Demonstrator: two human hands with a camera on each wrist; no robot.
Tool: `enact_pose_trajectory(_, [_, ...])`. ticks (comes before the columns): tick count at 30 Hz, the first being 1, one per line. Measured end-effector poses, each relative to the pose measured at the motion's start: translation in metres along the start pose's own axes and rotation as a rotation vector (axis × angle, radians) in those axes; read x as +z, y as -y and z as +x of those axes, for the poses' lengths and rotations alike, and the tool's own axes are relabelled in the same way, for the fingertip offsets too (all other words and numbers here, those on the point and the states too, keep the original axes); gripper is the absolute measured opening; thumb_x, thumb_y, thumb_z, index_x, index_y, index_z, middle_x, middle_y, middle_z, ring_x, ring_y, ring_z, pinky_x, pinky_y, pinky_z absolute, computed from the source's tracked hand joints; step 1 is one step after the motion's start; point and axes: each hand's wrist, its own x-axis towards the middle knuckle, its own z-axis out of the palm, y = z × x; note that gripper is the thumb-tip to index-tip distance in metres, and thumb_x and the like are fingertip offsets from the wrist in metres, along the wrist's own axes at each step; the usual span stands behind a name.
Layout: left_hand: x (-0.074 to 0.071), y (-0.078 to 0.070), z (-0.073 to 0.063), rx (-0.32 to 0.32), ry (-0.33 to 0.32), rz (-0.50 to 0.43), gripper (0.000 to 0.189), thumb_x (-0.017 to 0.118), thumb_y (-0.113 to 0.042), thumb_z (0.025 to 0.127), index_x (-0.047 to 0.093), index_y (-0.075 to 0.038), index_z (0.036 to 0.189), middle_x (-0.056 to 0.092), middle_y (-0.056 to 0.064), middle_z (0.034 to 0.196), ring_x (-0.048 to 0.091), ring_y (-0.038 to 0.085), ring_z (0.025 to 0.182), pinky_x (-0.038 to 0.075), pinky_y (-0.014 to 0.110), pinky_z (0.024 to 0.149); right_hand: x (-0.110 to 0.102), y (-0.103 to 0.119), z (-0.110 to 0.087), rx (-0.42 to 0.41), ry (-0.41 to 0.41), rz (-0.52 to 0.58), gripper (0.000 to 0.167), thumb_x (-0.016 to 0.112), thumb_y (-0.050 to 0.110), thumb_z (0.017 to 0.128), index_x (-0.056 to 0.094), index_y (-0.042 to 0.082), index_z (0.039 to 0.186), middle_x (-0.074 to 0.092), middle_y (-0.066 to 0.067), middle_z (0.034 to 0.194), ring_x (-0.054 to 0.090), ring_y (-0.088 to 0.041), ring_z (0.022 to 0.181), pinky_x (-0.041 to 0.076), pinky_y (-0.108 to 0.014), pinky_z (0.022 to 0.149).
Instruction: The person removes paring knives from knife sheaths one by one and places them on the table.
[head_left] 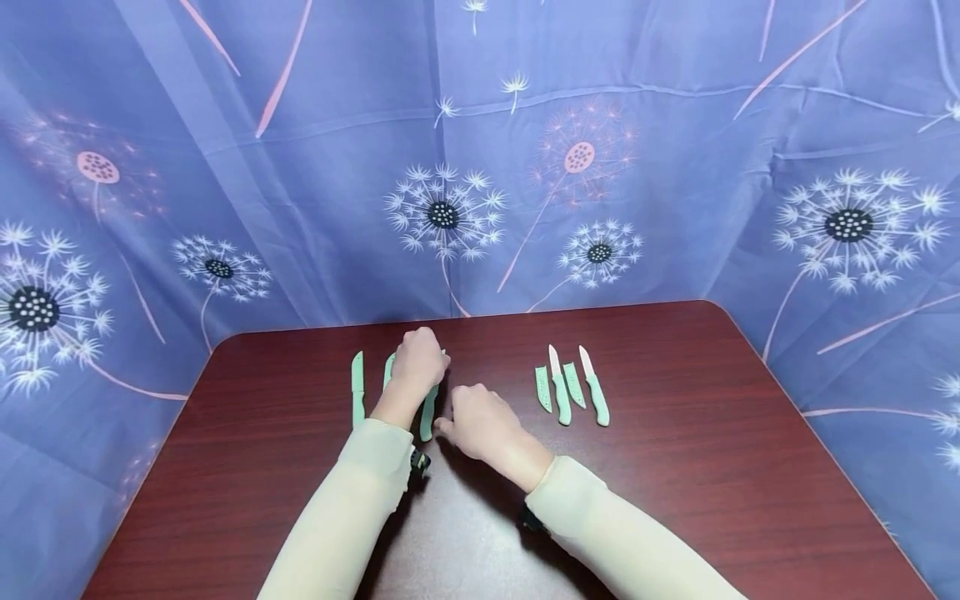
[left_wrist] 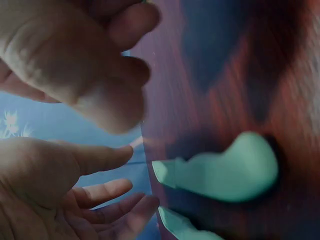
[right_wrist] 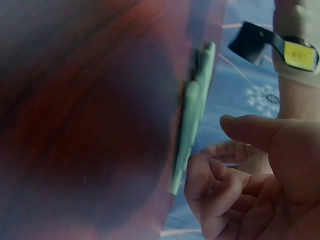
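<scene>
In the head view my left hand (head_left: 420,360) is over the left-hand group of green knives and hides part of them. Its fingers are loosely extended in the left wrist view, thumb apart, with fingertips right by a green sheath tip (left_wrist: 172,220). One green-handled knife (head_left: 428,417) lies just to its right, and another sheathed green knife (head_left: 357,385) lies to its left. My right hand (head_left: 483,425) is beside the right knife's handle. In the right wrist view its fingers are loosely bent, thumb apart, and nothing is between them.
Further right lie two bare knives with white blades and green handles (head_left: 561,400) (head_left: 597,402). Perforated green sheaths (head_left: 543,389) (head_left: 573,385) are next to them. A dark red wooden table (head_left: 675,467) bears everything, with a blue dandelion-print curtain (head_left: 510,50) behind.
</scene>
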Motion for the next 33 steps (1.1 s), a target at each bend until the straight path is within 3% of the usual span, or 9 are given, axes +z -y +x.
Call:
enact_pose_trajectory(6, [0.001,0.007,0.007,-0.025,0.053,-0.015,0.028,0.080,-0.021,0.097,0.072,0.002,0.111,0.071,0.018,0.105,0.073,0.035,0.090,0.059,0.042,0.070,0.011,0.014,0.010,0.007,0.035,-0.022,0.036,0.072,0.036,0.098,0.061,0.014,0.071,0.074,-0.013,0.085,0.075,-0.032,0.081,0.060,-0.045,0.072])
enact_pose_trajectory(12, [0.008,0.010,0.012,-0.017,0.075,-0.007,0.025,0.081,-0.021,0.096,0.075,0.000,0.107,0.072,0.017,0.105,0.073,0.032,0.085,0.060,0.041,0.069,0.021,0.027,0.021,0.081,0.093,-0.077,0.036,0.072,0.043,0.099,0.072,0.010,0.086,0.076,-0.012,0.096,0.075,-0.032,0.088,0.061,-0.044,0.073])
enact_pose_trajectory(16, [0.012,0.009,0.015,-0.009,0.072,-0.010,0.019,0.081,-0.018,0.096,0.075,-0.001,0.103,0.073,0.015,0.099,0.073,0.031,0.082,0.059,0.040,0.066,0.025,0.030,0.027,0.120,0.067,-0.108,0.036,0.072,0.044,0.098,0.077,0.009,0.096,0.077,-0.011,0.100,0.076,-0.031,0.090,0.061,-0.045,0.070])
enact_pose_trajectory(24, [0.015,0.009,0.018,-0.003,0.045,0.001,0.010,0.076,-0.013,0.097,0.076,-0.003,0.095,0.073,0.014,0.094,0.073,0.033,0.081,0.059,0.040,0.067,0.030,0.032,0.033,0.159,0.026,-0.138,0.024,0.070,0.034,0.098,0.077,0.011,0.099,0.077,-0.006,0.101,0.076,-0.029,0.088,0.061,-0.044,0.068])
enact_pose_trajectory(33, [0.016,0.005,0.018,-0.032,0.057,-0.017,0.015,0.072,-0.009,0.096,0.073,-0.006,0.081,0.071,0.012,0.086,0.071,0.030,0.075,0.057,0.039,0.064,0.033,0.028,0.035,0.178,0.017,-0.142,0.024,0.070,0.034,0.097,0.077,0.011,0.099,0.077,-0.007,0.099,0.076,-0.030,0.089,0.061,-0.044,0.068])
